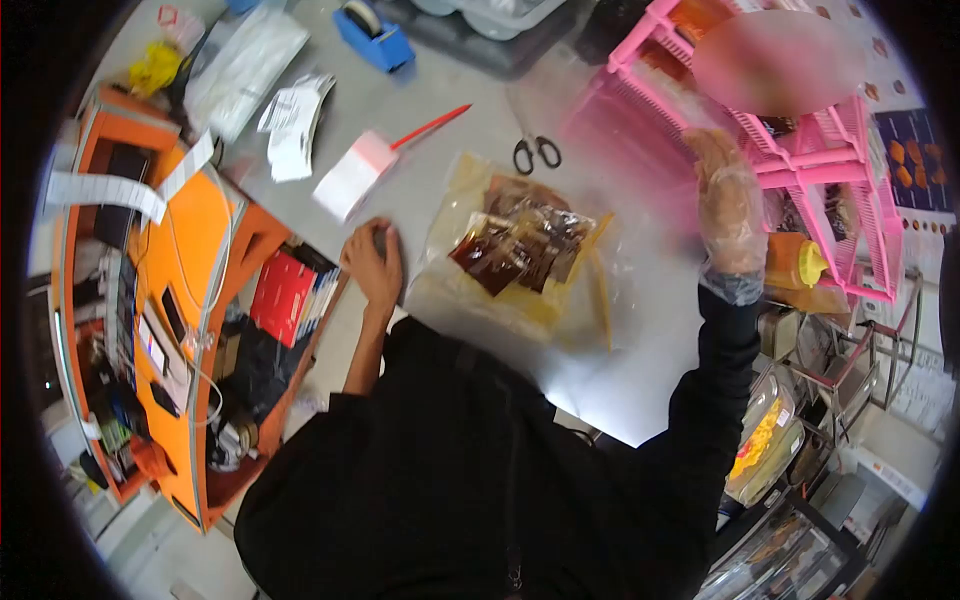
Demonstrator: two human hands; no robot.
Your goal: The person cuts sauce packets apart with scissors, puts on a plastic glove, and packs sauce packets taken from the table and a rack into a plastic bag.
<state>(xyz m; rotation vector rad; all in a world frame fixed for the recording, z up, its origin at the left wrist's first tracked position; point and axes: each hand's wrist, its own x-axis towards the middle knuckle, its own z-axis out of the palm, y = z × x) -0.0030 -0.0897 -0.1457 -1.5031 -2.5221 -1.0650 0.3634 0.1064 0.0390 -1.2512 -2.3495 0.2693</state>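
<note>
My left hand [374, 268], bare, is at the near left edge of the grey table [440, 90], its fingers curled round a small dark object I cannot make out. My right hand [728, 195], in a clear plastic glove, reaches up to the pink rack [800, 165]; its fingertips are blurred, so any held item cannot be told. Between the hands, several small brown sauce packets [520, 245] lie on a yellowish clear plastic bag [440, 285]. Black-handled scissors [537, 155] rest just beyond the packets.
A red pen [432, 126], a pink and white note pad [355, 175], paper receipts [293, 125] and a blue tape dispenser [374, 38] lie on the table. An orange shelf unit [185, 250] stands left; a yellow-capped bottle [795, 262] is beside the rack.
</note>
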